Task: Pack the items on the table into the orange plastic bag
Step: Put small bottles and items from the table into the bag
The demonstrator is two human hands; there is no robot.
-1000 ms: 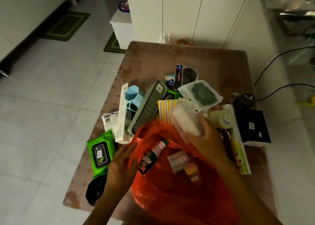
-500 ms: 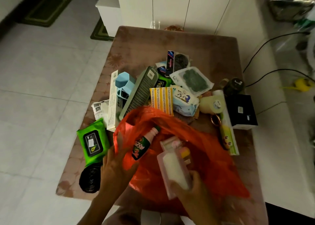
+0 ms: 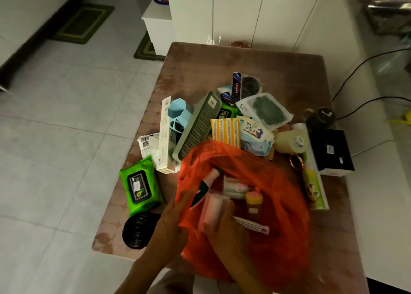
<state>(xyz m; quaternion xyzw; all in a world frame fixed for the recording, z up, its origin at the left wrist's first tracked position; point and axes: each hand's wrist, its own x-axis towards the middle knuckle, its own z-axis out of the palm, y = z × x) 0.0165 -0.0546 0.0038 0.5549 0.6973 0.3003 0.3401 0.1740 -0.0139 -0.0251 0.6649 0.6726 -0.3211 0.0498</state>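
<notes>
The orange plastic bag (image 3: 278, 195) lay open on the near half of the table (image 3: 255, 66), its mouth facing me. My left hand (image 3: 172, 222) gripped the bag's left rim, fingers curled over the plastic. My right hand (image 3: 224, 229) was inside the mouth, fingers wrapped round a clear pink box (image 3: 212, 209), which it held low among the contents. Already in the bag: a bottle with a pink neck and a dark label (image 3: 204, 188), a small clear container (image 3: 233, 186), a yellow tube with a pink cap (image 3: 253, 201), and a pale pink strip (image 3: 253, 225) just beside my right fingers.

Unpacked items were heaped just beyond the bag: a grey perforated tray (image 3: 198, 126) leaning against a light blue cup (image 3: 179, 113), a long white carton (image 3: 164, 138), a yellow striped pack (image 3: 225, 132), and a penguin-print wipes pack (image 3: 255, 138). A green wipes pack (image 3: 140, 185) and a black roll (image 3: 139, 230) lay to the bag's left, and a black box (image 3: 331, 152) sat at the table's right edge.
</notes>
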